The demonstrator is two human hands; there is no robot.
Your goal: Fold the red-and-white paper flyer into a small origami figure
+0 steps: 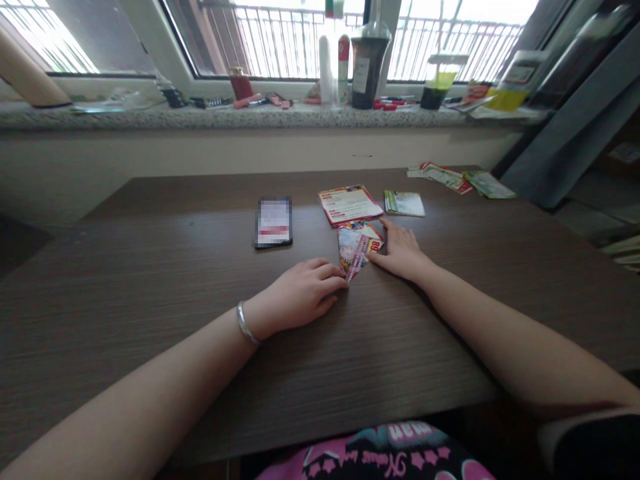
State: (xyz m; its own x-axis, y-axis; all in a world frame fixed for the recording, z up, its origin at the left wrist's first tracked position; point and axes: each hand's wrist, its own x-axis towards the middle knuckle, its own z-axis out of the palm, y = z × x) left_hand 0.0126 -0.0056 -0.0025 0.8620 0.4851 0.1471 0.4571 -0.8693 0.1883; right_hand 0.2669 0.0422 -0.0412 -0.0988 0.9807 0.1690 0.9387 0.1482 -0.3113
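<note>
A small colourful printed leaflet (351,248) lies on the table between my hands, with a pink strip bearing the number 89 slanting across it. My left hand (305,293), a silver bangle at its wrist, has its fingers curled and close together on the leaflet's lower left corner. My right hand (400,250) rests at the leaflet's right side. Its thumb touches the strip and its index finger reaches the upper right corner, with a gap between them. Just beyond the leaflet is a stack of red-bordered printed cards (350,204).
A phone (273,222) with a blurred screen lies left of the cards. Green-and-white slips (405,203) sit right of them, with more slips (445,177) at the far right. Bottles and a dark cup (369,70) line the granite windowsill (200,120) behind the table (150,280).
</note>
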